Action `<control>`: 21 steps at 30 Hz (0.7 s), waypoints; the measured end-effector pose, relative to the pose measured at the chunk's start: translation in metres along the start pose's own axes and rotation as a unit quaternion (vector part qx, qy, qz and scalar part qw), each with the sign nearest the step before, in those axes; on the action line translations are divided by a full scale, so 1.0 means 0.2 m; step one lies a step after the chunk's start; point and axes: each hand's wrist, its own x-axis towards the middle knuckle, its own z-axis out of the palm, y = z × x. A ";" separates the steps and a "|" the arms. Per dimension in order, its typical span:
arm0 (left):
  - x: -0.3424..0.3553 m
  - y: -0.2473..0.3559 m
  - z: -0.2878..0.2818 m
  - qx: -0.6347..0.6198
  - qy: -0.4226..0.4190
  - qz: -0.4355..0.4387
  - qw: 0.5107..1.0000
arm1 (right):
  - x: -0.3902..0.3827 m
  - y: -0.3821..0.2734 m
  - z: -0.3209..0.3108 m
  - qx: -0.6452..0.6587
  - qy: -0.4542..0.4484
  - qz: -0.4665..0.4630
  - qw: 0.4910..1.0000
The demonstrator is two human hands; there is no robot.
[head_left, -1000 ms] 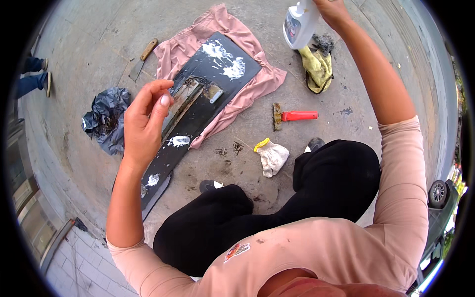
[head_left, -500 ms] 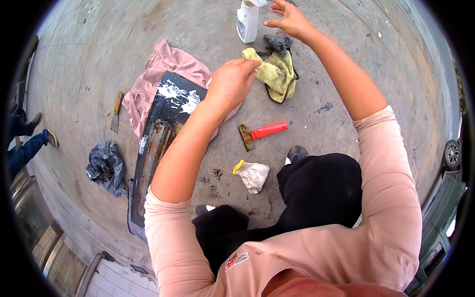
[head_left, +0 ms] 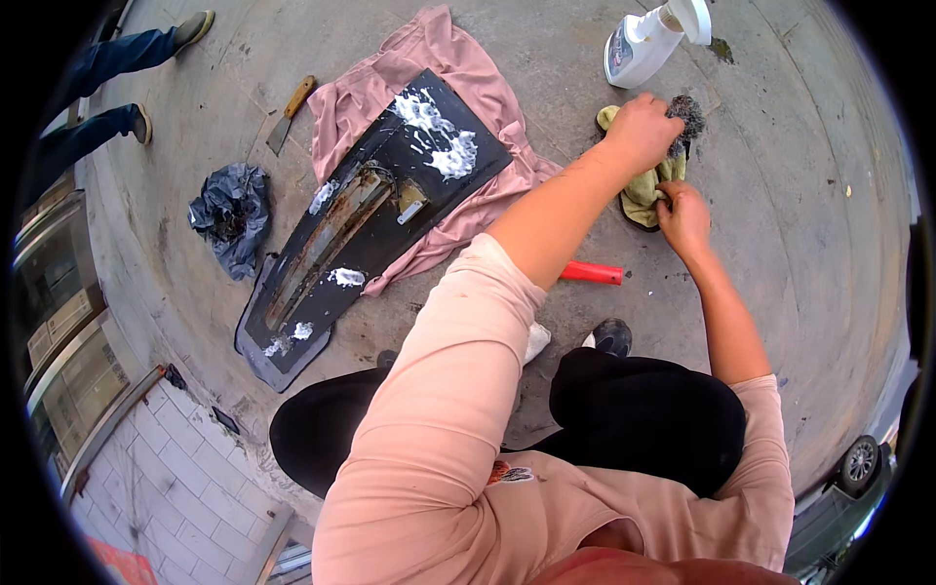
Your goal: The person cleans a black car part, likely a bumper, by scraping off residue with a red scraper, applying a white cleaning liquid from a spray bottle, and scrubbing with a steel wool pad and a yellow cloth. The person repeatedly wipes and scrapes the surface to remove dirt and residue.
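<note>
My left hand (head_left: 641,132) reaches across to the yellow-green cloth (head_left: 642,202) and the grey wire-wool pad (head_left: 689,116), fingers curled; what they grip is hidden. My right hand (head_left: 682,205) pinches the cloth’s lower part. Just above stands a white spray bottle (head_left: 634,54). A dark panel (head_left: 439,205) with white foam patches and a rusty channel lies on a pink fabric (head_left: 336,117). Below the cloth, a red-handled scraper (head_left: 592,273) is partly covered by my left arm, as is a white glove (head_left: 536,341).
A wooden-handled scraper (head_left: 290,107) and a crumpled dark plastic bag (head_left: 229,219) lie left of the panel on the concrete. Another person's legs (head_left: 117,68) are at the upper left. A car wheel (head_left: 858,463) shows at the lower right, tiled paving at the lower left.
My right hand has let go of the spray bottle, which now stands on the ground, and has come down to the cloth. My left hand has moved right, from over the panel to the cloth.
</note>
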 end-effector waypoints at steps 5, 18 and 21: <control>-0.61 -0.11 -0.83 -0.070 0.173 -0.036 0.982 | 0.15 -0.31 -0.21 0.156 -0.044 -0.003 0.987; -1.08 -1.02 -0.81 0.155 0.149 -0.371 0.904 | 0.52 -0.98 0.33 0.093 -0.175 -0.146 0.969; -1.03 -0.65 -0.55 0.030 0.183 -0.300 0.936 | 0.54 -0.90 0.33 0.091 -0.180 -0.147 0.968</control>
